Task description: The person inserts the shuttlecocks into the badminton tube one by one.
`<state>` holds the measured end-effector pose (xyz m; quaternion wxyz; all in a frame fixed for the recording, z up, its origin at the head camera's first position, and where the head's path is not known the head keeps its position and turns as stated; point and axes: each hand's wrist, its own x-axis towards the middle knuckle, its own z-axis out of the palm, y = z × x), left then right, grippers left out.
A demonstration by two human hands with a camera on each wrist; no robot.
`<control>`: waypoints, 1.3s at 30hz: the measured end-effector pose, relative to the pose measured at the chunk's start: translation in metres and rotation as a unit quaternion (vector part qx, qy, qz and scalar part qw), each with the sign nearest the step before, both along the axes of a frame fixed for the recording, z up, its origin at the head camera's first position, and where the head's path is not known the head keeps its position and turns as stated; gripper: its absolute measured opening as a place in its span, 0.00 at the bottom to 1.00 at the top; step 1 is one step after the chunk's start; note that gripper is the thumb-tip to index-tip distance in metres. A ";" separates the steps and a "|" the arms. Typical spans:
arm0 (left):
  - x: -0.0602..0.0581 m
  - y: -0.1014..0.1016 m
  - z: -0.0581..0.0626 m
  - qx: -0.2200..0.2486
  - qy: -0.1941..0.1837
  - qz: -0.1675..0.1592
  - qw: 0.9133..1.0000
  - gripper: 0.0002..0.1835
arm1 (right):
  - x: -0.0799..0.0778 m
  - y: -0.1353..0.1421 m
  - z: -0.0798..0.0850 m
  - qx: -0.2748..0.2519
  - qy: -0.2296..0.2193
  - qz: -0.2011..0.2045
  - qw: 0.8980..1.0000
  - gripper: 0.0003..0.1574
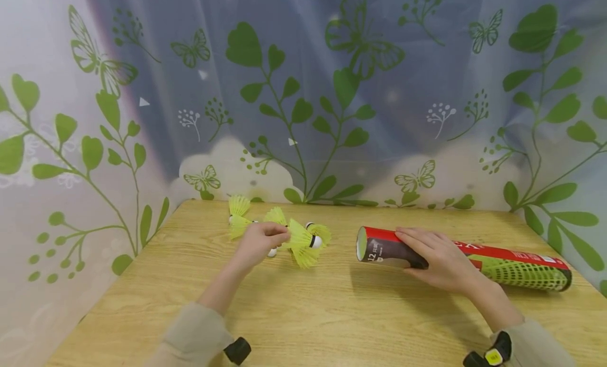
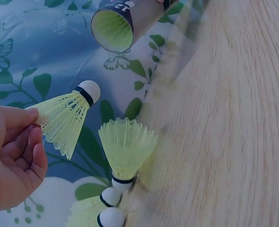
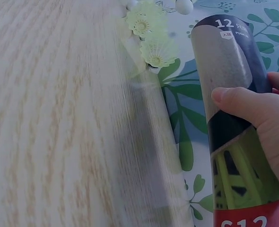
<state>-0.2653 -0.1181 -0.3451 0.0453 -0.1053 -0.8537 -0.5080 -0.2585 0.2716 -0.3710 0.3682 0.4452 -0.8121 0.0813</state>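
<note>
Where brown wooden table (image 1: pixel 327 314) opens left of the red-black cylindrical tube (image 1: pixel 517 266), the left grip (image 1: pixel 258 244) pinches a yellow plastic shuttlecock (image 2: pixel 66 117) by its skirt. The right grip (image 1: pixel 442 260) clasps the tube, far edge (image 1: pixel 343 207) beyond.

The left hand (image 2: pixel 13 153) pinches the skirt edge of a pale yellow plastic shuttlecock (image 2: pixel 66 116), whose white rounded base with a black band points up and right. Above it, apart, a dark-and-grey cylindrical tube (image 2: pixel 138 19) with a white "12" shows its round open end, yellow-green inside. Below, a second yellow shuttlecock (image 2: pixel 126 149) lies base downward in the view, close to two more white, black-banded bases (image 2: pixel 111 196). A light wood-grained surface (image 2: pixel 229 118) fills the right; blue-and-white leaf-patterned cloth (image 2: pixel 68 56) fills the left.
</note>
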 end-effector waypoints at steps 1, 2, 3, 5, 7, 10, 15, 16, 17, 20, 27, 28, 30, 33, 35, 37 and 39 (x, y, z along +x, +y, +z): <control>0.000 0.003 0.000 0.004 -0.001 0.000 1.000 0.10 | 0.000 0.000 0.000 0.001 -0.001 -0.001 1.000 0.45; 0.000 0.006 0.001 0.011 -0.002 -0.001 1.000 0.10 | 0.000 0.000 0.000 0.001 -0.003 -0.002 1.000 0.45; 0.000 0.009 0.001 0.018 -0.003 -0.003 1.000 0.10 | 0.000 0.000 0.000 0.002 -0.004 -0.003 1.000 0.45; 0.000 0.015 0.002 0.030 0.000 -0.008 1.000 0.09 | 0.000 0.000 0.000 0.003 -0.005 -0.004 1.000 0.45; 0.000 0.021 0.002 0.043 0.001 -0.012 0.999 0.09 | 0.000 0.000 0.000 0.003 -0.005 -0.002 1.000 0.45; 0.000 0.029 0.003 0.054 0.005 -0.019 0.998 0.09 | 0.000 0.000 0.000 0.003 -0.001 0.002 1.000 0.44; 0.000 0.042 0.002 0.054 0.004 -0.038 0.998 0.08 | -0.001 -0.001 -0.001 0.005 0.002 0.007 1.000 0.44; 0.000 0.044 0.002 0.051 0.004 -0.043 0.998 0.07 | -0.001 -0.001 -0.001 0.005 0.001 0.007 1.000 0.44; 0.000 0.047 0.001 0.050 0.002 -0.046 0.998 0.07 | -0.001 -0.001 -0.001 0.005 0.001 0.007 1.000 0.44; 0.000 0.055 0.000 0.044 0.004 -0.055 0.998 0.08 | -0.001 0.000 -0.001 0.005 0.000 0.003 1.000 0.44; 0.003 0.072 -0.001 0.033 0.005 -0.085 0.996 0.09 | -0.001 -0.001 -0.001 0.005 -0.001 0.007 1.000 0.44; 0.003 0.074 -0.002 0.033 0.007 -0.088 0.996 0.09 | -0.001 -0.001 -0.001 0.005 -0.002 0.008 1.000 0.43; 0.004 0.078 -0.004 0.033 0.007 -0.090 0.995 0.09 | -0.001 -0.001 -0.002 0.006 -0.003 0.009 1.000 0.43; 0.004 0.082 -0.007 0.034 0.010 -0.093 0.995 0.08 | -0.001 0.000 -0.002 0.008 -0.005 0.010 1.000 0.43; 0.005 0.085 -0.008 0.034 0.012 -0.095 0.995 0.08 | -0.001 0.000 -0.003 0.009 -0.007 0.012 1.000 0.43; 0.005 0.087 -0.008 0.033 0.014 -0.096 0.995 0.08 | -0.001 0.000 -0.003 0.009 -0.009 0.012 1.000 0.43; 0.006 0.090 -0.008 0.031 0.016 -0.097 0.995 0.08 | -0.001 0.000 -0.003 0.008 -0.011 0.013 1.000 0.43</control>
